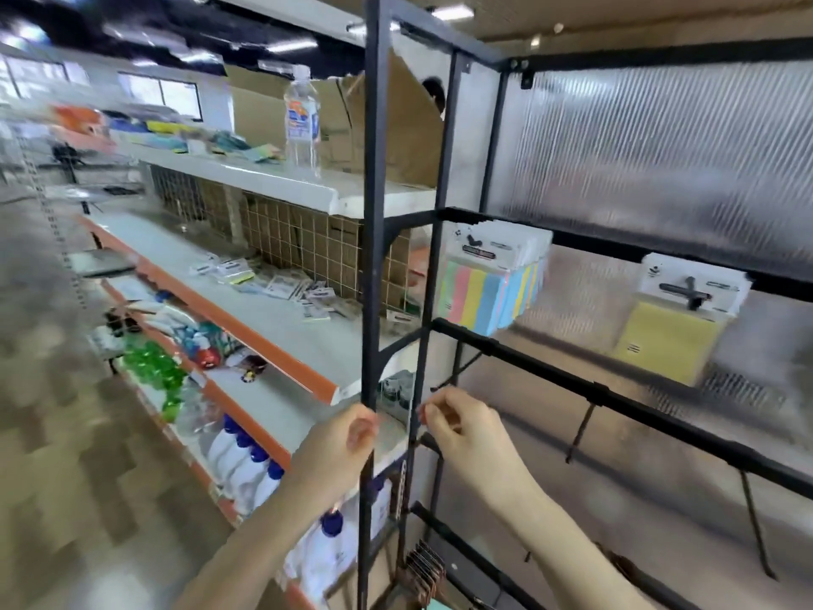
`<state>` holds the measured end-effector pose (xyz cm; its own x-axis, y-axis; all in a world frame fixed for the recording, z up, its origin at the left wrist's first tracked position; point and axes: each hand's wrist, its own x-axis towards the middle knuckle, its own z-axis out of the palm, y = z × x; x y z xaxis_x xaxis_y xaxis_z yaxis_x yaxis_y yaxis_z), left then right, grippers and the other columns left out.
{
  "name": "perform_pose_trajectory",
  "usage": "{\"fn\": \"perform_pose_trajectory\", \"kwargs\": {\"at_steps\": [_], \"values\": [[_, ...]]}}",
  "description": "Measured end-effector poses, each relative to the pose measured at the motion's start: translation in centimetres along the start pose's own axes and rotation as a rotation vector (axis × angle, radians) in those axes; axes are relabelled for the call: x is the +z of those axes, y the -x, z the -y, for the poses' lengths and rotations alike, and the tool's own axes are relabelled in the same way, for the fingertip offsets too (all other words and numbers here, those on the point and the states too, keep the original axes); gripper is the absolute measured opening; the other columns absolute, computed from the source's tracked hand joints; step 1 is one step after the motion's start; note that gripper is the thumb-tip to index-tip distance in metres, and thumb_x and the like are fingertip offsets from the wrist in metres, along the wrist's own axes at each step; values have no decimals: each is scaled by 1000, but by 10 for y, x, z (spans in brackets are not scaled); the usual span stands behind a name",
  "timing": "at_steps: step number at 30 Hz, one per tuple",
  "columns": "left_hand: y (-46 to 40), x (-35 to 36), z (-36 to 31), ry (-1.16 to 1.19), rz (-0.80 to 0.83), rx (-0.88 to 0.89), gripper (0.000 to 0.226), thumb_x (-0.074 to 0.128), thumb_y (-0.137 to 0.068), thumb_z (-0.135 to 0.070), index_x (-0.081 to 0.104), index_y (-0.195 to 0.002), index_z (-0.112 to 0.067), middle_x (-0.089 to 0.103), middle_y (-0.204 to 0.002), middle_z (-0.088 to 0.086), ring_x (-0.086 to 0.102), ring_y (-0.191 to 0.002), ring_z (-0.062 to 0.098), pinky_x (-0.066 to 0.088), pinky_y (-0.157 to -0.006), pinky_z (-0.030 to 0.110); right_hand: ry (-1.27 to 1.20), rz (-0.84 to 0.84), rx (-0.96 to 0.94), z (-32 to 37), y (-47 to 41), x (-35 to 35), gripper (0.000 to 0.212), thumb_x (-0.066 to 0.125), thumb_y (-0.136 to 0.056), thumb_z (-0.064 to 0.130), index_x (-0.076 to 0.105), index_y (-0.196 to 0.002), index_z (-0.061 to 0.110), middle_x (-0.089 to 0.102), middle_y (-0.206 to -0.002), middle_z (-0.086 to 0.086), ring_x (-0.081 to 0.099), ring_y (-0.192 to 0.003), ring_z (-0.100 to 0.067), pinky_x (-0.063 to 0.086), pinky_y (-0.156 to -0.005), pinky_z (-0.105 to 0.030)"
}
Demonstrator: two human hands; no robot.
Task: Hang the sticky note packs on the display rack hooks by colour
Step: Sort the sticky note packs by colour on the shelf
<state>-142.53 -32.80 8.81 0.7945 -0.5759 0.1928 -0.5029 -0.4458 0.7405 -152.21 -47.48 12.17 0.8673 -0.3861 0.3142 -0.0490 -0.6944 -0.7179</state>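
A black display rack [572,383] with a ribbed clear back panel fills the right. On its upper bar, several multicolour sticky note packs [488,288] hang on one hook and several yellow packs [673,341] on another further right. More loose packs [281,284] lie scattered on the grey store shelf to the left. My left hand [347,438] is at the rack's front post, fingers curled, nothing visible in it. Just right of the second post is my right hand [457,429], its fingers also curled, with no pack in it.
Empty black hooks [580,429] stick out from the rack's lower bars. Brown items [426,565] hang near the bottom. A water bottle [301,121] and cardboard boxes [396,125] stand on the top store shelf. White bottles with blue caps [246,464] fill the lower shelf.
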Motion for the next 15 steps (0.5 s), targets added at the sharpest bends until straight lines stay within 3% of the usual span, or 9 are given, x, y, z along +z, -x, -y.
{"fn": "perform_pose_trajectory", "kwargs": {"at_steps": [5, 9, 12, 15], "values": [[-27, -57, 66, 48, -53, -77, 14, 56, -91, -12, 63, -92, -23, 68, -93, -10, 64, -92, 4, 51, -87, 29, -33, 53, -62, 34, -53, 78, 15, 51, -95, 16, 59, -84, 21, 57, -69, 14, 53, -63, 1, 39, -60, -15], [-47, -94, 107, 8, -75, -90, 24, 56, -91, -11, 58, -84, -33, 67, -88, -14, 62, -85, -3, 49, -76, 14, -41, 79, -34, 52, -89, 131, 14, 50, -95, 18, 64, -94, 15, 64, -80, 9, 53, -64, 0, 37, -58, -14], [-61, -116, 133, -9, -83, -120, 16, 55, -90, -10, 63, -91, -24, 67, -89, -10, 64, -86, 6, 51, -80, 24, -50, 74, 10, 60, -112, 161, 12, 50, -95, 18, 62, -94, 16, 68, -87, 3, 61, -79, -12, 47, -69, -24], [-76, -131, 156, -28, -82, -153, 15, 52, -91, -10, 63, -98, -18, 67, -92, -6, 64, -86, 10, 52, -80, 29, -10, 91, 31, 62, -133, 186, 10, 49, -95, 18, 59, -93, 17, 66, -88, 2, 59, -75, -13, 44, -65, -26]]}}
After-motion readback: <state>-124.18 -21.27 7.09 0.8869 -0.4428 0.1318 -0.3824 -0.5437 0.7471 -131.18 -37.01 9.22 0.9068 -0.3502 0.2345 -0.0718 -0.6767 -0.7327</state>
